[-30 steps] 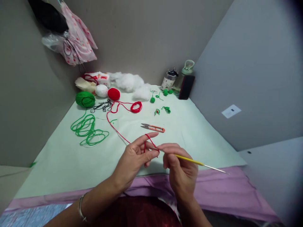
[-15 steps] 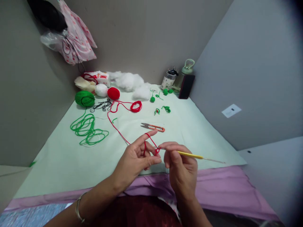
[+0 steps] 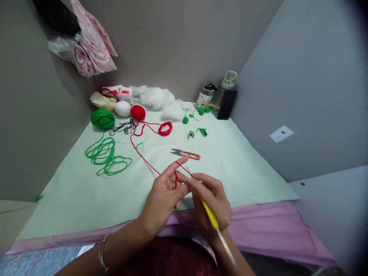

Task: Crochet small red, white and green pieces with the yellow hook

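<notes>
Red yarn [image 3: 175, 180] winds around the fingers of my left hand [image 3: 165, 193], whose thumb and fingertips pinch together; the small worked piece there is hidden by my fingers. My index finger stretches out and holds a strand taut. My right hand [image 3: 212, 199] grips a crochet hook [image 3: 211, 214] with a yellow handle, its thin metal tip showing just above the fingertips. Both hands meet at the fingertips above the front of the table. Orange-handled thread snips [image 3: 186, 154] lie just beyond my left index finger.
On the pale green cloth [image 3: 71, 199] lie a loose green strand [image 3: 107, 157], a green yarn ball [image 3: 102, 119], a red ball [image 3: 138, 112] and a red coil [image 3: 165, 128]. White stuffing [image 3: 158, 98], a phone [image 3: 227, 104] and a bottle [image 3: 230, 81] stand along the back.
My right hand has turned, so the hook's handle swings from pointing right to pointing down toward me. Its fingers have closed in on my left fingertips, covering the red loop.
</notes>
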Tool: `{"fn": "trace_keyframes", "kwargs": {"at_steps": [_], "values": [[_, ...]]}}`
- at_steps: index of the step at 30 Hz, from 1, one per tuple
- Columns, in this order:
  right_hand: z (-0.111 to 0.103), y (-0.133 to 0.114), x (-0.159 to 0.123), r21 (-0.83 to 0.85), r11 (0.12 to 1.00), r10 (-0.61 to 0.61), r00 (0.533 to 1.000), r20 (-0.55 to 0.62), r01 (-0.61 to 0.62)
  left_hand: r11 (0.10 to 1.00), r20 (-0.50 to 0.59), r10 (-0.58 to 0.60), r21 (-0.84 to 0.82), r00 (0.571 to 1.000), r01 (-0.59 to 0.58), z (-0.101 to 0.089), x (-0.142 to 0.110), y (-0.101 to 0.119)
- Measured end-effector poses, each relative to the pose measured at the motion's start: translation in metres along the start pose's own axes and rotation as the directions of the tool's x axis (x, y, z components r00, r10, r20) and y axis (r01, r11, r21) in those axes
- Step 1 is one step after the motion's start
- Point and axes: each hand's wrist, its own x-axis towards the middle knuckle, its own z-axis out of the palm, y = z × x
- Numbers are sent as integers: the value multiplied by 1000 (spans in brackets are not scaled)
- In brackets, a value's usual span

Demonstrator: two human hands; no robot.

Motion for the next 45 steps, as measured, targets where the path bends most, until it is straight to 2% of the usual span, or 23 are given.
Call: {"fn": "trace_keyframes", "kwargs": {"at_steps": [2,5,8,10,11,13,15,17,18,19,21,23,25,26,28,31,33,35,37,39,42,45], "values": [[1,2,-2,-35,998,-48,998,-29,47,990,70,-100,-90,993,106,0,0,1],[-1,4,4,147,986,88,995,-36,-82,964,126,-184,-168,975,204,-2,2,7],[-4,4,14,444,853,315,949,-17,-275,968,90,-153,-188,984,168,-6,5,13],[-4,3,18,557,760,377,925,41,-335,980,44,-101,-169,994,107,-6,4,12],[-4,2,18,559,753,376,924,67,-347,988,17,-65,-142,998,66,-5,4,10],[-1,1,15,443,845,299,952,73,-299,997,-25,10,-72,1000,-12,-2,2,4],[3,1,9,233,966,114,993,6,-112,999,-28,25,-44,999,-26,2,0,0],[4,2,5,83,996,-33,998,-44,37,994,20,-60,-89,998,62,3,-1,-1],[4,4,5,78,996,-35,997,-66,40,985,47,-115,-126,992,120,3,0,-1],[3,5,6,123,992,17,996,-88,-7,973,72,-158,-159,985,168,1,1,1],[0,7,11,312,934,211,974,-81,-177,959,86,-180,-206,980,194,-2,3,5],[-3,7,16,504,809,366,930,-27,-304,966,58,-135,-216,989,144,-4,4,7],[-3,5,20,584,724,413,909,61,-368,978,37,-87,-187,996,92,-3,4,8],[-3,3,20,574,728,402,912,85,-375,984,31,-73,-163,997,77,-2,4,7],[-1,1,19,480,812,330,939,93,-333,993,23,-58,-106,998,60,1,2,4],[3,1,12,202,972,114,993,36,-119,997,-6,-48,-59,999,48,1,1,-1],[4,3,7,18,998,-54,999,0,54,997,-24,-47,-59,999,46,0,1,-3],[5,4,3,-65,988,-143,989,-46,140,996,-27,-63,-66,998,61,0,1,-3],[5,4,1,14,996,-86,993,-76,87,994,-16,-88,-65,996,87,0,2,-2],[4,3,2,184,982,68,995,-69,-54,992,-3,-108,-72,994,107,0,2,-1],[2,3,7,417,866,300,954,6,-275,989,0,-117,-88,993,117,-1,2,2],[2,4,14,580,709,421,901,109,-401,988,-2,-119,-95,993,118,-3,2,4]]}}
